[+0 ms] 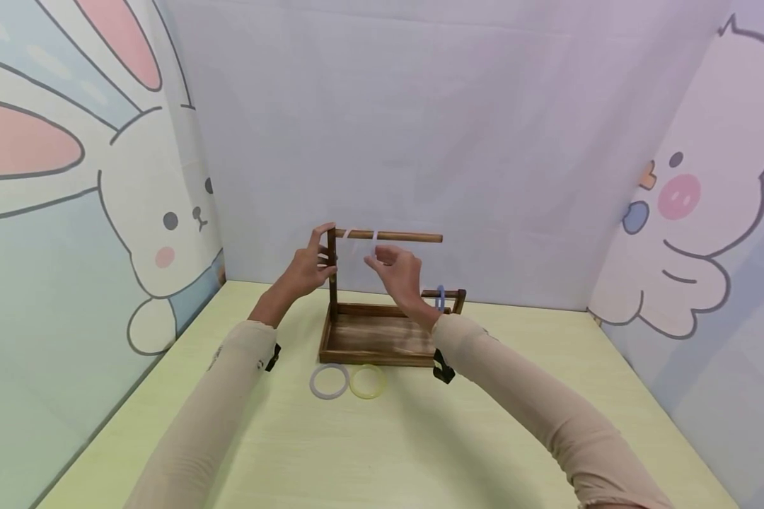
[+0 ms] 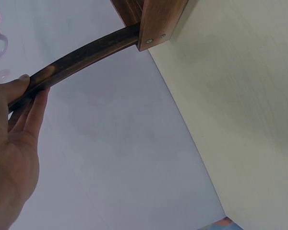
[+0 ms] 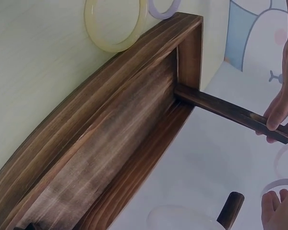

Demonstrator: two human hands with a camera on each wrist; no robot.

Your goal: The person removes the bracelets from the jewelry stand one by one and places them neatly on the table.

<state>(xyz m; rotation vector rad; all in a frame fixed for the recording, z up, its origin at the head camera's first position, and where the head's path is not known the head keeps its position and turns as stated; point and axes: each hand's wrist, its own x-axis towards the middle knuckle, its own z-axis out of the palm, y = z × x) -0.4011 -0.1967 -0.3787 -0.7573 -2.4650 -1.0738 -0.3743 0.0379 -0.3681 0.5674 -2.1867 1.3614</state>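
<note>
A dark wooden rack has an upright post and a long top bar. My left hand grips the post near its top, with thumb and fingers on opposite sides in the left wrist view. Just right of it, my right hand pinches a pale lilac bangle that hangs round the top bar. Another pale bangle hangs on the bar closer to the post. In the right wrist view, the right fingertips are at the lower edge of the held bangle.
The rack's shallow tray base stands on the pale yellow table. Before it lie a lilac bangle and a yellow bangle. Blue bangles hang on a low short bar at right. Cartoon-printed cloth encloses the table.
</note>
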